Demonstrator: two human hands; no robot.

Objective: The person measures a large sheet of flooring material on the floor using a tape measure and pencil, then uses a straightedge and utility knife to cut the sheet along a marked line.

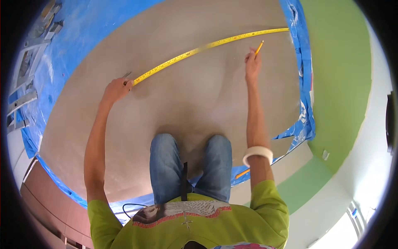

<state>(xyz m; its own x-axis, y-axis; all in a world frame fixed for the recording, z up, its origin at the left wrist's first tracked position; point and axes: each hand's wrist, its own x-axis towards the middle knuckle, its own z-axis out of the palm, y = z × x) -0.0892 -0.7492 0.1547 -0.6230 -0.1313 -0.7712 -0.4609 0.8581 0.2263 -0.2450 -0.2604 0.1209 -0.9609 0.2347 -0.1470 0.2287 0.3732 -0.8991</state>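
I kneel on a large beige board [195, 95] that lies over a blue tarp [89, 31]. My left hand [118, 88] presses the case end of a yellow tape measure [199, 50] onto the board. The tape runs across the board to the far right edge by the tarp. My right hand [252, 63] grips a yellow pencil [259, 47] with its tip just below the tape. My knees in blue jeans [188, 162] rest on the board's near side.
Several grey metal pieces [27, 66] lie on the tarp at far left. A green wall [340, 74] stands to the right. A second orange pencil [242, 173] lies near the board's lower right edge. A wooden cabinet [49, 203] is at lower left.
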